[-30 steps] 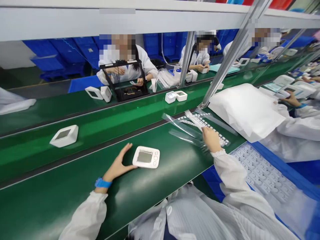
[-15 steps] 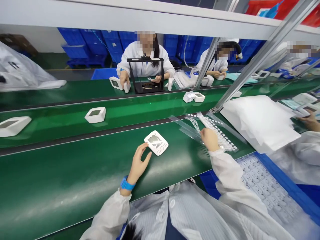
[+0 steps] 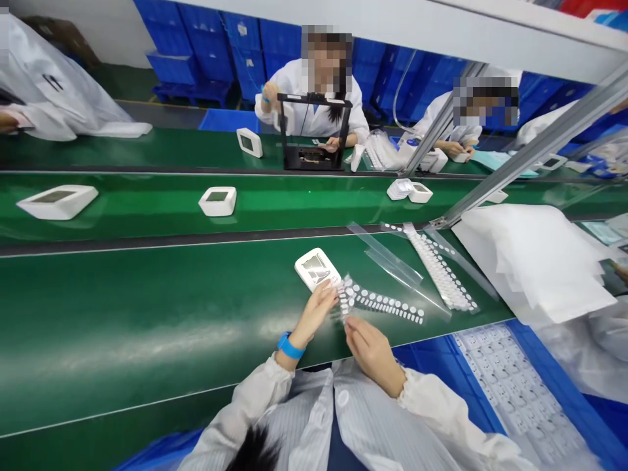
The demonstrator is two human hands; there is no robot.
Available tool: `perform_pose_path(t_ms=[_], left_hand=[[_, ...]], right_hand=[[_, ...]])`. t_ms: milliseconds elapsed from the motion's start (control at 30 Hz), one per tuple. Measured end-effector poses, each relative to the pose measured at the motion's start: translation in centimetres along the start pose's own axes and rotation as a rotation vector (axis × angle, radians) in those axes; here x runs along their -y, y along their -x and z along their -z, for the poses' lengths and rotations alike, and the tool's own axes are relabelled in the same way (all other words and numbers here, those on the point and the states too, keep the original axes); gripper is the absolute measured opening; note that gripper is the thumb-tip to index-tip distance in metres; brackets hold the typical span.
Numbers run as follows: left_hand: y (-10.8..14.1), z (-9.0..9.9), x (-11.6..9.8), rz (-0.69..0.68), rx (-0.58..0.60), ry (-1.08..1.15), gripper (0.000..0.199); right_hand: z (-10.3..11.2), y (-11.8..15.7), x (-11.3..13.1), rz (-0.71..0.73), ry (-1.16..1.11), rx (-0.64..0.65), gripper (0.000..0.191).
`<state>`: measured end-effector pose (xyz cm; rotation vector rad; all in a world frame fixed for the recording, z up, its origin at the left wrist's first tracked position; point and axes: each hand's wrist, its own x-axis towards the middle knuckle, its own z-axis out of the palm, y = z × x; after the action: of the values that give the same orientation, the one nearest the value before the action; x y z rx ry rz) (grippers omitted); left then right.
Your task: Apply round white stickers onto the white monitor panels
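Note:
A white device with a grey display (image 3: 314,267) lies face up on the green work surface (image 3: 196,307). Just below its lower right corner, my left hand (image 3: 316,313) has its fingers closed at the edge of a clear strip of white stickers (image 3: 387,305). My right hand (image 3: 373,353) pinches the near end of that strip between thumb and fingers. The strip bends between both hands, and its long part trails to the right over the surface. Exactly how the left fingertips grip it is partly hidden.
Clear film strips (image 3: 392,265) and a stack of sticker strips (image 3: 439,268) lie to the right, beside white sheets (image 3: 534,255). White devices (image 3: 217,201) sit on the belt ahead. A metal post (image 3: 530,144) slants at right. Co-workers sit opposite, one behind a black frame (image 3: 314,160).
My right hand has brought a sticker strip leftward from the pile. My left hand has gone from open beside the device to closed at the strip. The camera view has shifted.

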<state>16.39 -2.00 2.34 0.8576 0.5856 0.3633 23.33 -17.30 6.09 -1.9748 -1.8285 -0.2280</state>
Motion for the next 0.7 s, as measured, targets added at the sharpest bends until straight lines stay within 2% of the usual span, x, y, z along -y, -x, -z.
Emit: perform_pose_path(t_ms=[133, 200, 267, 367, 567, 700], left_hand=[[-0.7, -0.5, 0.9, -0.043, 0.004, -0.027, 0.064], [-0.9, -0.7, 1.1, -0.095, 0.001, -0.060, 0.062], [-1.0, -0.7, 1.3, -0.137, -0.005, -0.096, 0.055], [-1.1, -0.3, 1.4, -0.178, -0.018, -0.140, 0.051], [0.1, 1.6, 0.5, -0.260, -0.124, -0.208, 0.042], [1.5, 4.1, -0.9, -0.321, -0.255, -0.232, 0.046]], right_hand=[[0.1, 1.2, -0.7, 0.082, -0.215, 0.176, 0.018], [0.4, 1.1, -2.0, 0.003, -0.358, 0.245, 0.016], [0.5, 0.9, -3.9, -0.120, -0.443, 0.255, 0.021], [0.2, 0.7, -6.9, -0.200, -0.433, 0.257, 0.032], [-0.1, 0.5, -11.5, -0.212, -0.441, 0.508, 0.047], [-0.3, -2.1, -12.8, -0.201, -0.329, 0.468, 0.048]])
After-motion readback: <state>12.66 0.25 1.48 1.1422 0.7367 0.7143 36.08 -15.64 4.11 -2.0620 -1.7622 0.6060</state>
